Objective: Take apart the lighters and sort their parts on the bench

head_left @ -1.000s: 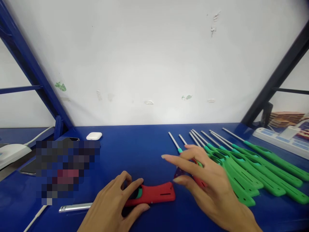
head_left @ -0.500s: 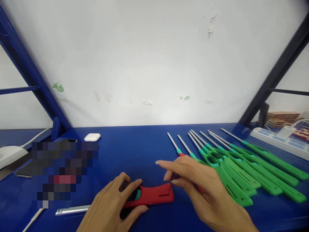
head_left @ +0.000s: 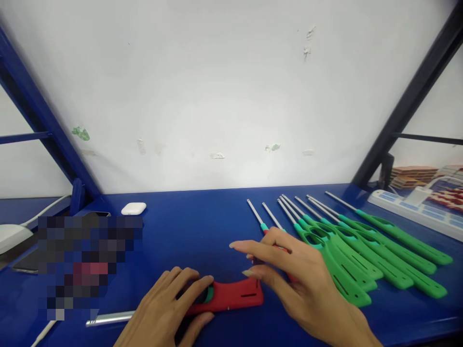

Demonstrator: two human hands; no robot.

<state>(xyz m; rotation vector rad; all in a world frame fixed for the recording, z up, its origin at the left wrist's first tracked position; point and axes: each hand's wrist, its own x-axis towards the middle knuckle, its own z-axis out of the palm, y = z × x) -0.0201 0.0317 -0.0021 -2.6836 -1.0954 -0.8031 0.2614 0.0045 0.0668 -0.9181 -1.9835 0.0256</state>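
A red lighter (head_left: 237,296) with a long silver tube lies flat in front of me, its tube pointing left. My left hand (head_left: 173,303) is wrapped over its middle, thumb at the near edge and fingers at the far edge. Over the lighter's right end is my right hand (head_left: 296,274), thumb and index finger bent toward each other around something small and dark, mostly hidden. Several green lighters (head_left: 361,250) lie fanned out to the right, tubes pointing away. Another red lighter (head_left: 265,231) is partly covered by my right hand.
A white case (head_left: 133,208) sits at the back left of the blue table (head_left: 195,226). Near the left edge are a phone (head_left: 27,262), a blurred patch and a white cable. A white power strip (head_left: 423,212) lies at the right, with blue and black frame posts on both sides.
The view has shifted slightly. My right hand has moved a little left and its thumb is nearer the lighter's right end. The left hand keeps its hold.
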